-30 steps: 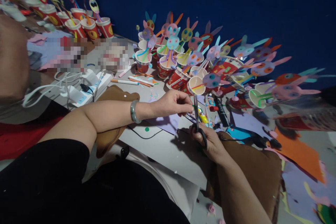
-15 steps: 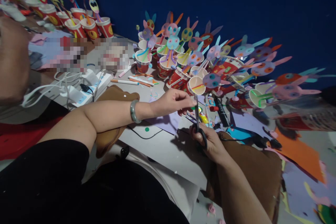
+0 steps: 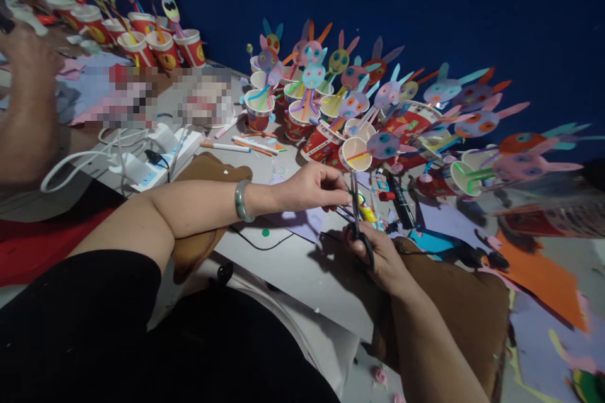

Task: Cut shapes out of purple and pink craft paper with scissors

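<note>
My right hand [image 3: 373, 249] is closed around the handles of black-handled scissors [image 3: 358, 217], whose blades point up and away. The blades look slightly parted beside my left fingertips. My left hand [image 3: 314, 187], with a bangle [image 3: 244, 200] on its wrist, is closed in a pinch. At its fingertips is a small bit of green paper, mostly hidden by the fingers and blades. Beneath my left hand lies purple paper [image 3: 300, 221]. A green paper dot [image 3: 265, 233] rests on the white table [image 3: 302, 267] nearer me.
Paper cups [image 3: 259, 118] holding rabbit-faced figures [image 3: 313, 75] crowd the back. A black marker [image 3: 401, 204] and orange paper [image 3: 543, 277] lie right. At left are a power strip [image 3: 182, 151], pens [image 3: 229, 147] and a co-worker's arm [image 3: 31, 107]. A brown cushion [image 3: 454, 308] sits under my right forearm.
My left fingertips have shifted slightly and the scissor blades now look a little more parted. At far left, the co-worker's arm has changed position, and its hand now shows.
</note>
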Demonstrator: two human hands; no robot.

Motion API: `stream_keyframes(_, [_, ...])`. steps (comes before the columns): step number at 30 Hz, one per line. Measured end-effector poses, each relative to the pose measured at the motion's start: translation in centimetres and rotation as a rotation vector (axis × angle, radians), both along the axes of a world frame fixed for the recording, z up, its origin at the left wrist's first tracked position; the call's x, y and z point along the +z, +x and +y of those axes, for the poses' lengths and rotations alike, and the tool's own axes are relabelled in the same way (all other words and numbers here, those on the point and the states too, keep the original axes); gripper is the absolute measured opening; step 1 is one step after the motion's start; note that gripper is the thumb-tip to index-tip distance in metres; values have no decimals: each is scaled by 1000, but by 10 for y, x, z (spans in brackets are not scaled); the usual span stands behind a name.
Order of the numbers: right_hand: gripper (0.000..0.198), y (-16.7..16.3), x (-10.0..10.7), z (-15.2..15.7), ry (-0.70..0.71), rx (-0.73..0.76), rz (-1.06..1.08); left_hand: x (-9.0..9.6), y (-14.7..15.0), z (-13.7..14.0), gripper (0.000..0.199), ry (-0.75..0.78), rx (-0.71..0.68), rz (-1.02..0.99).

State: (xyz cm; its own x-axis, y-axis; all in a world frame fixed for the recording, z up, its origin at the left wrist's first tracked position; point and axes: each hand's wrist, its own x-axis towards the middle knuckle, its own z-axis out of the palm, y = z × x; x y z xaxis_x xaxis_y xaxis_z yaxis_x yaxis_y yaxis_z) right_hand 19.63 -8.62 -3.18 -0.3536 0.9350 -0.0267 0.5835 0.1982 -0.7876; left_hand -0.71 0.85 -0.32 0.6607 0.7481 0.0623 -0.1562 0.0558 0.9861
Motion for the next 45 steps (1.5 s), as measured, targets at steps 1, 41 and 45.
stream_keyframes(1, [63,0,0,0,-4,4,-1,0,0,0,16,-6,0,0])
stream_keyframes(41, [58,6,-5,2,17,-68,38,5,-2,3,11,-45,36,-43])
stream_keyframes(45, [48,9,3,7,105,-173,-62,10,-1,5,15,-144,95,-9])
